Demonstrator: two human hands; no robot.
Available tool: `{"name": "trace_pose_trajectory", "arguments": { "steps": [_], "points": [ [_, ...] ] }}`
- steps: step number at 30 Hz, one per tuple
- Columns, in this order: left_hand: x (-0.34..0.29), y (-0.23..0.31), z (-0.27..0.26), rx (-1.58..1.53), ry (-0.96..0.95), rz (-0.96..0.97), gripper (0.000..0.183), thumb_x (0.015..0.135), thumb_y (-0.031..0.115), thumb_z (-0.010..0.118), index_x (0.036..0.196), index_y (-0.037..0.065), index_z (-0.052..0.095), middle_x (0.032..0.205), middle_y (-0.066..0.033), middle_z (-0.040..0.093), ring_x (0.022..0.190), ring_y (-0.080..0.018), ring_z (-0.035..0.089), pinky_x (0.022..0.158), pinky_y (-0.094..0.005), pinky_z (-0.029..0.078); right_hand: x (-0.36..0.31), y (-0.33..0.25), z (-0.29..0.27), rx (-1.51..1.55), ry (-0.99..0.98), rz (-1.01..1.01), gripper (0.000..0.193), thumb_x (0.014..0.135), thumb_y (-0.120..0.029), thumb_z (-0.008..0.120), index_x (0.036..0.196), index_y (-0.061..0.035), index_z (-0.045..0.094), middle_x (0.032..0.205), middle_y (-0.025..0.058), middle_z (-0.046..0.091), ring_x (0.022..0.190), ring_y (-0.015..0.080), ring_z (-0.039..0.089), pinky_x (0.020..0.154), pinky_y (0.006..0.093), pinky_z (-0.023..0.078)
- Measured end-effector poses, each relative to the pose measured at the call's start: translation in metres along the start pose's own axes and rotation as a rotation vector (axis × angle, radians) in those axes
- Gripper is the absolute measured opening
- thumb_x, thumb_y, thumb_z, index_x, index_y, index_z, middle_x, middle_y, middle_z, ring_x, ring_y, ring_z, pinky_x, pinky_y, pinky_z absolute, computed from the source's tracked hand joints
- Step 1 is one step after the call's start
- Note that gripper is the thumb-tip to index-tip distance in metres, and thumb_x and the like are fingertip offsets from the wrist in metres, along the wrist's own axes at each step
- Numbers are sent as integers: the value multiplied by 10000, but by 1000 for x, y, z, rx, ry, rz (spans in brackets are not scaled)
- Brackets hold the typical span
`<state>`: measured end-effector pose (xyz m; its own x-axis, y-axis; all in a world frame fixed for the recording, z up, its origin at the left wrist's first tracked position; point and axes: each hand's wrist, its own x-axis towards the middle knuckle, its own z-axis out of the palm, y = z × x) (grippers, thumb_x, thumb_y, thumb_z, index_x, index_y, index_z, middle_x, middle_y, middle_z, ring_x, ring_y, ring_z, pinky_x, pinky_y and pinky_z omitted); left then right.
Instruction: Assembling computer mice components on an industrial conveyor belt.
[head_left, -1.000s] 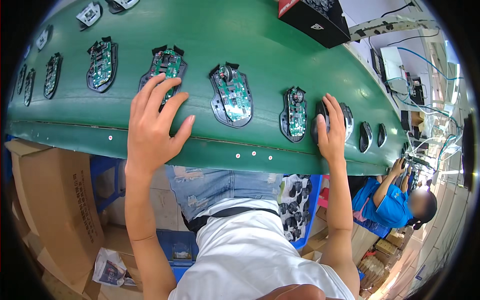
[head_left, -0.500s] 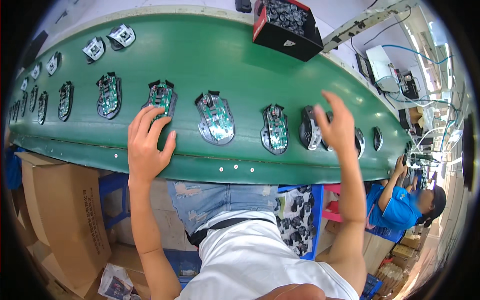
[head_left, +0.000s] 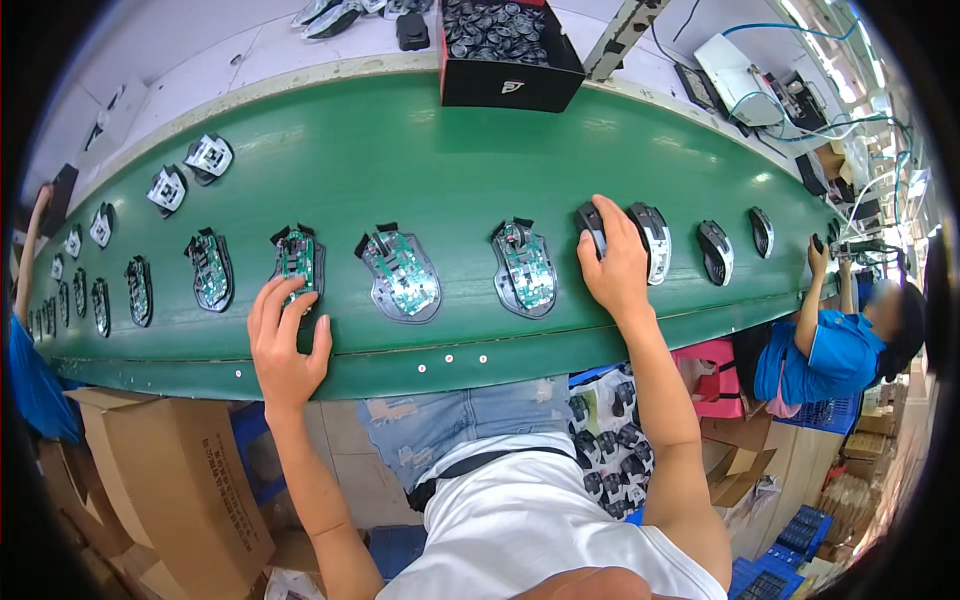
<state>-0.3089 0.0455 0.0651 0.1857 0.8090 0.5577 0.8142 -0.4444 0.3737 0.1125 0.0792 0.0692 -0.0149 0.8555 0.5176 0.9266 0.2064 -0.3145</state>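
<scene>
A row of open computer mouse bases with green circuit boards lies along the green work surface (head_left: 380, 150). My left hand (head_left: 285, 345) has its fingertips over the near end of one mouse base (head_left: 296, 252); its thumb is held apart and its fingers are spread. Between my hands lie two more mouse bases, a wide one (head_left: 400, 278) and a narrower one (head_left: 526, 275). My right hand (head_left: 618, 265) is closed over a black computer mouse (head_left: 588, 222), partly hidden under the fingers. Just beyond it stands a black and silver mouse (head_left: 654, 240).
Two more mice, one nearer (head_left: 715, 252) and one farther (head_left: 762, 232), lie to the right. At the back, a black box (head_left: 515, 85) holds small dark parts. White-and-black shells (head_left: 208, 158) sit at the far left. A co-worker in blue (head_left: 840, 355) is at the right.
My right hand has come down from above the mice and closed over a black one. My left hand stays at the same mouse base. The whole view has shifted.
</scene>
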Motion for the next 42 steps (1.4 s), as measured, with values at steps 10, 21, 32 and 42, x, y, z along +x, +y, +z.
{"name": "trace_pose_trajectory", "arguments": {
  "steps": [10, 21, 32, 42],
  "points": [
    [0, -4, -4, -18, -13, -2, 233, 802, 36, 698, 1033, 9, 685, 1246, -128, 653, 1263, -374, 561, 1053, -469, 434, 0, -3, 1, -17, 34, -23, 537, 847, -113, 674, 1346, 36, 547, 1318, 235, 602, 1190, 427, 576, 1019, 473, 482],
    [-3, -12, -4, 5, -4, 8, 255, 787, 51, 709, 1038, 22, 685, 1246, -121, 647, 1262, -366, 556, 1045, -462, 429, -12, 73, -58, 116, 79, 221, 363, 885, -167, 697, 1206, 1, 680, 1226, 208, 683, 1150, 363, 654, 1005, 405, 498],
    [-2, -17, -9, 10, -11, 2, 250, 792, 39, 697, 1040, 13, 685, 1241, -129, 650, 1254, -372, 557, 1039, -470, 432, -9, 51, -38, -101, 160, 223, 457, 816, -191, 727, 1214, 27, 675, 1270, 235, 661, 1114, 419, 660, 967, 440, 528],
    [-3, -20, -12, -16, 23, -3, 278, 758, 69, 739, 1031, 42, 692, 1230, -108, 652, 1242, -359, 565, 1029, -462, 443, 22, 52, -41, -98, 104, 107, 500, 845, -199, 740, 1295, -12, 630, 1398, 235, 559, 1298, 405, 531, 1083, 439, 437]
  ]
}}
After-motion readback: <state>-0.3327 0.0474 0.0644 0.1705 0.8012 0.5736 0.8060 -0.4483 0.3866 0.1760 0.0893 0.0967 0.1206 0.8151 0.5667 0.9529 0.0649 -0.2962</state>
